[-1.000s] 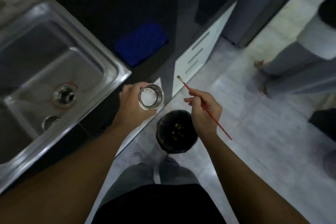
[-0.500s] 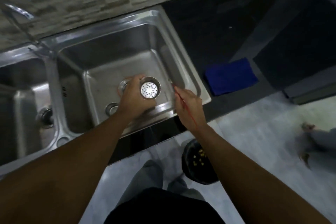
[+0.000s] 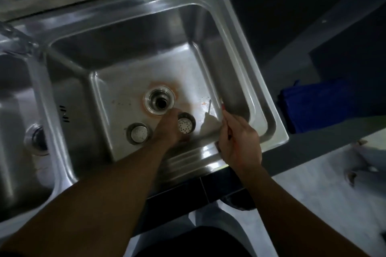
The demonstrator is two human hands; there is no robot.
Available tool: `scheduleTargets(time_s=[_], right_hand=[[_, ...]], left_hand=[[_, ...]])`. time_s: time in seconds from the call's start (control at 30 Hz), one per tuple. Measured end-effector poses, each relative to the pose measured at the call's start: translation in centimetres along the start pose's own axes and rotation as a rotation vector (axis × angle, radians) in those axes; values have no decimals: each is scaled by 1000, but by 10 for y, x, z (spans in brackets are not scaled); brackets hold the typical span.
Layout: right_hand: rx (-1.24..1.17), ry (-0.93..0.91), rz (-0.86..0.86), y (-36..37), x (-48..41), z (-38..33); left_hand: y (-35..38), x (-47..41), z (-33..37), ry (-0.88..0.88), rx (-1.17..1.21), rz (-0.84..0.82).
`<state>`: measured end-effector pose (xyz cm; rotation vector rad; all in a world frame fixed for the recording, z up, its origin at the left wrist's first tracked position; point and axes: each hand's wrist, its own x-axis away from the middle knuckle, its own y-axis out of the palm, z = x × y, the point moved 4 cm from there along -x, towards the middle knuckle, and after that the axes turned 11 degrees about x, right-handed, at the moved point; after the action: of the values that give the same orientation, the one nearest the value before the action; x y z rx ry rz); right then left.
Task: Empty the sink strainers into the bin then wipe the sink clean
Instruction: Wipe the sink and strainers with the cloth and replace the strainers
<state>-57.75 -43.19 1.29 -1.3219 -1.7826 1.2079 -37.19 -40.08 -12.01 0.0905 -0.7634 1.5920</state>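
Strainer (image 3: 185, 125): round perforated steel cup, gripped in L hand (image 3: 168, 130); R hand (image 3: 240, 142) pinches red stick (image 3: 223, 108).

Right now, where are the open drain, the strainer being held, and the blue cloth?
Open drain (image 3: 159, 101): head view, its dark middle.
Held strainer (image 3: 185, 125): head view, its holed bottom.
Blue cloth (image 3: 319, 108): head view, middle of its top.

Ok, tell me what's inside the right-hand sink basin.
An open drain ringed by an orange stain, one loose strainer lying beside it, and a second strainer held by the left hand. That hand hides the second strainer's left side.
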Motion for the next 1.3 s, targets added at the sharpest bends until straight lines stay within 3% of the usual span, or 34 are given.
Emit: scheduleTargets(time_s=[0.33,0.63,0.8,0.93,1.03,1.13,1.3], right_hand=[[71,52,1,6,1,0],[36,49,-24,2,1,-3],[13,12,-57,3,1,-2],[-40,-24,-24,-4,0,-5],[-180,-90,-3,-15,-1,-5],[-277,-227,5,-28,-1,-2],[-185,-333,139,-50,-39,26]], left_hand=[[7,-16,-27,-42,-7,83],[-6,-3,-24,-131,168,112],[-29,22,1,-138,-53,155],[-22,74,44,-80,68,218],[-6,110,67,-5,-197,252],[6,118,77,24,-323,209],[37,116,96,97,-383,139]])
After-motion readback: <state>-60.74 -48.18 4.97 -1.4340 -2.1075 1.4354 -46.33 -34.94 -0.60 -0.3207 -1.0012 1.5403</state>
